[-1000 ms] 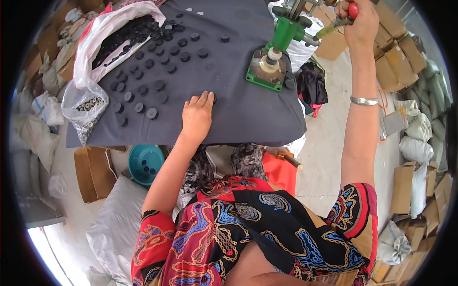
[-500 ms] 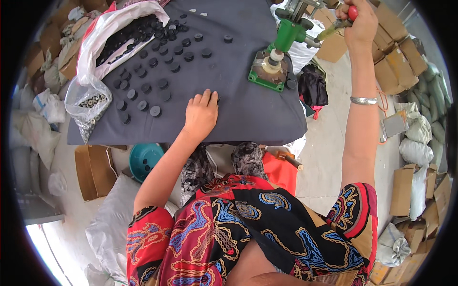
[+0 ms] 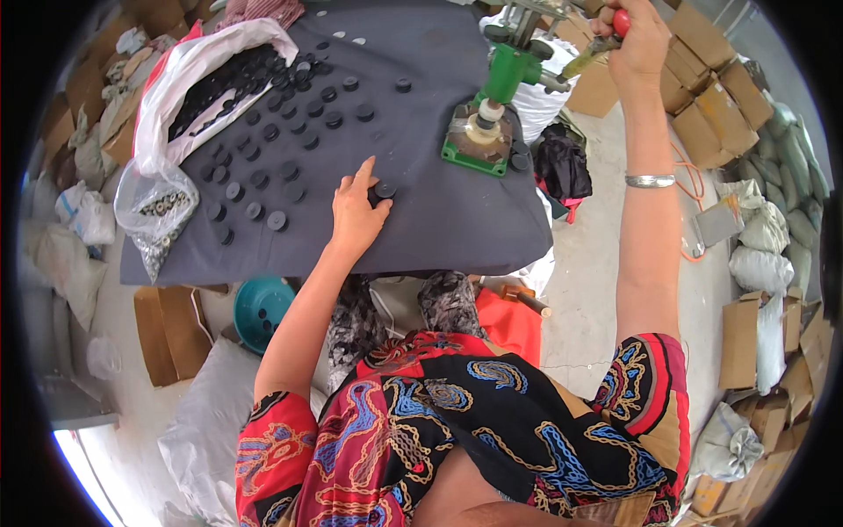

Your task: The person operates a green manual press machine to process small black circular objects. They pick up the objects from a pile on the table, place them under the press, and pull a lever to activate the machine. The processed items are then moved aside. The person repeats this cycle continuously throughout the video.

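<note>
The person wears a short-sleeved blouse (image 3: 413, 422) patched in black, red, maroon and tan, with blue swirls and loops outlined in cream, chain-like lines. The left sleeve (image 3: 277, 452) is mainly red; the right sleeve (image 3: 645, 386) has black, red and maroon curved bands. A broad silver bangle (image 3: 651, 181) circles the right wrist. The trousers (image 3: 356, 321) are mottled grey and black.

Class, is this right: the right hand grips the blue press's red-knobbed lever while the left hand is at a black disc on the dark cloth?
Wrong colour: the head view shows a green press. The right hand grips its red-knobbed lever; the left hand is at a black disc on the dark cloth.
</note>
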The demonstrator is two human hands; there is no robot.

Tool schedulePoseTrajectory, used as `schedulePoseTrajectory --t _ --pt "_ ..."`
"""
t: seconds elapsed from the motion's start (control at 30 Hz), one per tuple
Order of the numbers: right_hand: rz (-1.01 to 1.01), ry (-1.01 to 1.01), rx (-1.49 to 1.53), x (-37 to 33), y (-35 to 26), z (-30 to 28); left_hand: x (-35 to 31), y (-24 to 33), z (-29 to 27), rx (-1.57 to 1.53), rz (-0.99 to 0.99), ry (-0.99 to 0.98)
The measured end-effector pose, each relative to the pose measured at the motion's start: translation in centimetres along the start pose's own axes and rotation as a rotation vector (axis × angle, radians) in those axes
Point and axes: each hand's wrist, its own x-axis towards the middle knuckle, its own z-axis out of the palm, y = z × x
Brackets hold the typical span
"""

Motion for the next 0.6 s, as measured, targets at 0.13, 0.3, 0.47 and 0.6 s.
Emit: schedulePoseTrajectory --t 0.13,0.3,0.47,0.6 --pt "0.114 -0.036 0.055 1.3 0.3 -0.1 2.9 2.8 1.9 -0.160 0.055 0.052" --pt "0.097 -0.030 -0.015 1.9 -0.3 0.1 8.3 6.7 5.7 -0.194 0.169 0.054" --pt "0.090 -0.027 0.026 4.6 1.9 -1.2 11.1 7.6 8.8 -0.174 0.129 -0.034" --pt "0.168 0.008 0.014 4.2 1.5 -0.4 12.0 7.4 10.0 -0.151 0.148 -0.022"
